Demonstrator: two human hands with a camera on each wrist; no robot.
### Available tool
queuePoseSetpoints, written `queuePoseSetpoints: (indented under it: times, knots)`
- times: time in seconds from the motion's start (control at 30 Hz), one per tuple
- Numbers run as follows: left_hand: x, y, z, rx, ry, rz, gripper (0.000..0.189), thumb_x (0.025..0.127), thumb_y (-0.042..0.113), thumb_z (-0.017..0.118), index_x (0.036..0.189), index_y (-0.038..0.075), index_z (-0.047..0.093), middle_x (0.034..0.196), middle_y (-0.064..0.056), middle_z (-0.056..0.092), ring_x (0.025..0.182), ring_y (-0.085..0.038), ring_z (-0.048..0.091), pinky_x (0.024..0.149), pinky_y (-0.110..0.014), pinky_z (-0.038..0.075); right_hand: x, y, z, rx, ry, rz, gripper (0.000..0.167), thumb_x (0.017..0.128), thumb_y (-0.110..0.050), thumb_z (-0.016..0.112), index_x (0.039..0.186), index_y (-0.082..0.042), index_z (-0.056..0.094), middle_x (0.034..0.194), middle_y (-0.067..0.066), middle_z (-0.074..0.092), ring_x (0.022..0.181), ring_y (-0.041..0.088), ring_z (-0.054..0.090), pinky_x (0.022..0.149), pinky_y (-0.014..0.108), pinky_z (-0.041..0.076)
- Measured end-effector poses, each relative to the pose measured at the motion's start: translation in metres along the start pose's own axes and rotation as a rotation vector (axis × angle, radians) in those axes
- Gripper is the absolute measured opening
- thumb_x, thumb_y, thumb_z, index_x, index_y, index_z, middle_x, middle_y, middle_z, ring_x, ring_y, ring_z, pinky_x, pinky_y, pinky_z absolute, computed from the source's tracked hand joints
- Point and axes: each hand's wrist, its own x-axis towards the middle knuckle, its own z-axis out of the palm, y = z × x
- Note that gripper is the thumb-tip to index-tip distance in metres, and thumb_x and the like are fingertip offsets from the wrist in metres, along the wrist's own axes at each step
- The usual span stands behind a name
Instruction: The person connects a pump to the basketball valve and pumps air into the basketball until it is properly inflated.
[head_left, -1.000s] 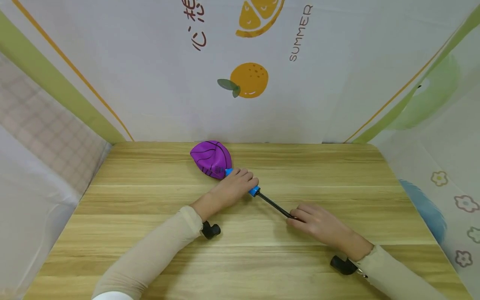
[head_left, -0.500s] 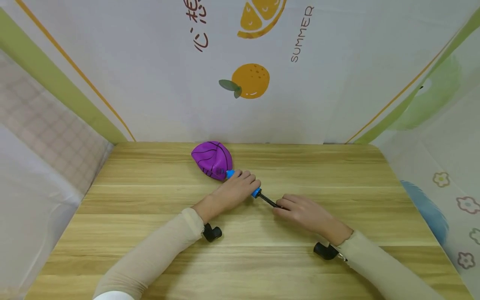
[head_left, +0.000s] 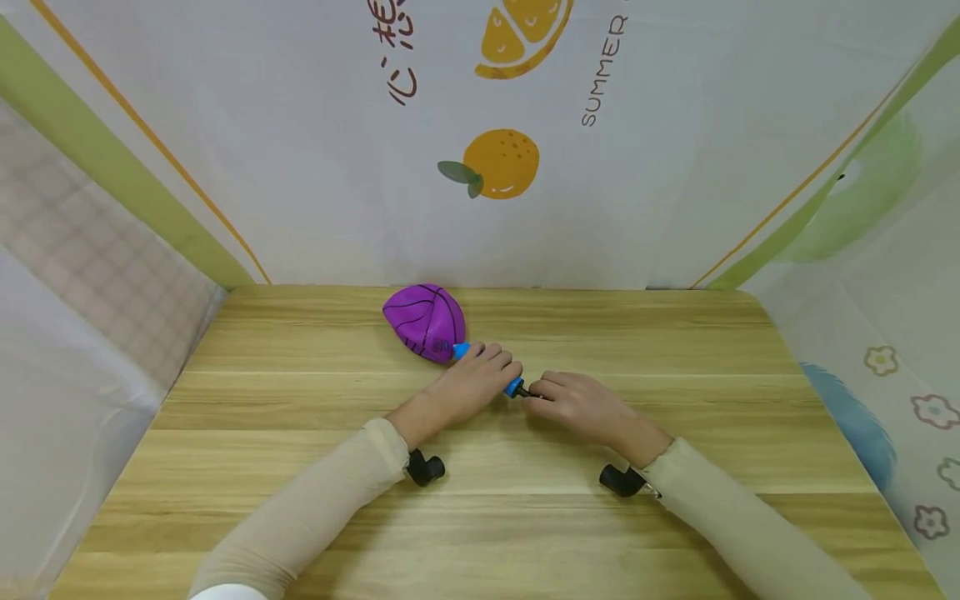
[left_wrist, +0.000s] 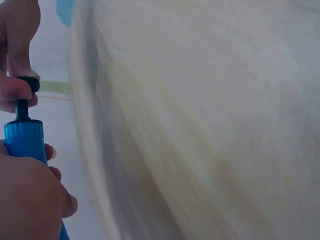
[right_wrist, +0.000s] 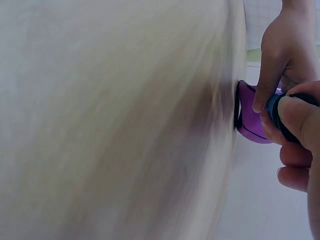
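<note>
A purple, partly caved-in ball point(head_left: 422, 321) with black lines lies toward the back of the table. My left hand point(head_left: 474, 379) grips the blue barrel of a hand pump point(head_left: 513, 387), whose front end meets the ball's near side. With thumb and fingers my right hand point(head_left: 576, 407) pinches the black handle point(left_wrist: 30, 84) at the pump's other end. Only a short length of the black rod point(left_wrist: 22, 109) shows between handle and barrel. In the right wrist view the ball point(right_wrist: 252, 112) appears beyond both hands, partly covered by them.
The wood-grain table point(head_left: 525, 533) runs under both forearms, and a white printed cloth point(head_left: 337, 183) hangs behind its back edge. Black wrist cameras, left point(head_left: 426, 468) and right point(head_left: 621, 481), sit close above the tabletop.
My right hand has moved left and away from me, pushing the long pump rod almost fully into the barrel. My left hand stays put, and the ball looks slightly smoother where it was dented.
</note>
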Motion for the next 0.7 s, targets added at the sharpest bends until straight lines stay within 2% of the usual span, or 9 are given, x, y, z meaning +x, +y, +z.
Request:
queuePoseSetpoints:
  times: [0.23,0.47,0.6,0.7]
  knots:
    - [-0.001,-0.006,-0.003,-0.036,0.046,0.017,0.017,0.103,0.003,0.052,0.116,0.015,0.054,0.107,0.0,0.054,0.105,-0.021,0.049,0.098,-0.038,0.04,0.0,-0.002,-0.002,-0.033,0.026,0.001,0.042,0.112,-0.009,0.028,0.099,-0.007,0.068,0.088,0.005,0.065,0.074,0.016,0.06,0.064,0.024,0.053]
    - [-0.002,-0.009,-0.002,-0.042,0.079,0.031,0.013,0.103,0.006,0.052,0.113,0.015,0.055,0.103,-0.001,0.054,0.102,-0.022,0.049,0.097,-0.039,0.04,-0.017,-0.011,-0.016,-0.017,-0.003,0.018,0.043,0.112,-0.011,0.027,0.104,-0.007,0.069,0.094,0.005,0.066,0.077,0.016,0.06,0.065,0.026,0.053]
    - [-0.002,-0.008,-0.002,-0.055,0.075,0.035,0.015,0.103,0.005,0.052,0.113,0.015,0.054,0.103,-0.001,0.053,0.101,-0.022,0.047,0.098,-0.039,0.04,-0.029,-0.018,-0.024,-0.023,-0.026,0.041,0.043,0.113,-0.013,0.027,0.106,-0.008,0.069,0.096,0.005,0.066,0.08,0.017,0.06,0.067,0.028,0.055]
    - [-0.003,-0.009,-0.003,-0.073,0.056,0.031,0.016,0.103,0.003,0.051,0.114,0.014,0.054,0.103,-0.001,0.053,0.101,-0.022,0.046,0.099,-0.039,0.039,-0.037,-0.023,-0.029,-0.033,-0.014,0.042,0.042,0.113,-0.013,0.028,0.104,-0.009,0.069,0.097,0.005,0.066,0.081,0.017,0.061,0.068,0.03,0.056]
